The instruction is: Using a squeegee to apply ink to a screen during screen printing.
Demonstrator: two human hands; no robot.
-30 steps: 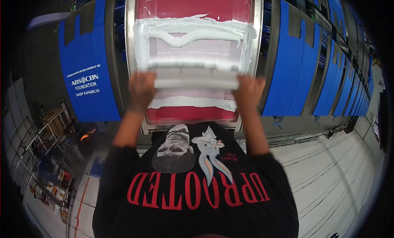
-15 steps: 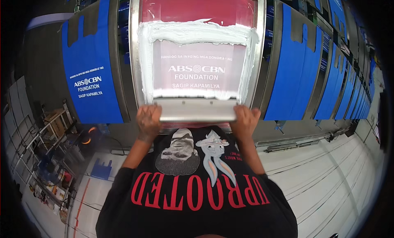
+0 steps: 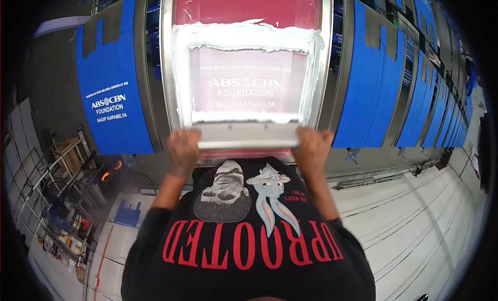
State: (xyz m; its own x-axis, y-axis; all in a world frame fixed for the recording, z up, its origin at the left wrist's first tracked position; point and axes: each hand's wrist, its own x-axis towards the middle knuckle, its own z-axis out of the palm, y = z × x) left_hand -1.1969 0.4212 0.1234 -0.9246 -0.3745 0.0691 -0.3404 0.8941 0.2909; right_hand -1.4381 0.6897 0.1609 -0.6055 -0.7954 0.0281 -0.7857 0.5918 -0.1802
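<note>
A wide metal-handled squeegee [image 3: 248, 135] lies across the near end of a screen-printing frame [image 3: 168, 67]. Its left end is gripped by my left hand [image 3: 183, 148], its right end by my right hand [image 3: 313, 148], fingers closed around the bar. White ink [image 3: 249, 37] forms a thick band at the far side of the mesh and runs down both sides. A further line of ink lies along the squeegee's far edge. White lettering shows through the pale stencil window [image 3: 244, 83] between them. The squeegee's blade is hidden from view.
To the left, a blue bag-shaped piece [image 3: 111, 93] with white print lies on a dark platen. More blue pieces [image 3: 371, 78] lie on a row of platens curving away to the right. A shelf rack [image 3: 67, 155] and a fan [image 3: 59, 210] stand at lower left.
Both hands and the squeegee sit slightly farther from my body, and the bar looks tilted a little differently. The grip is the same.
</note>
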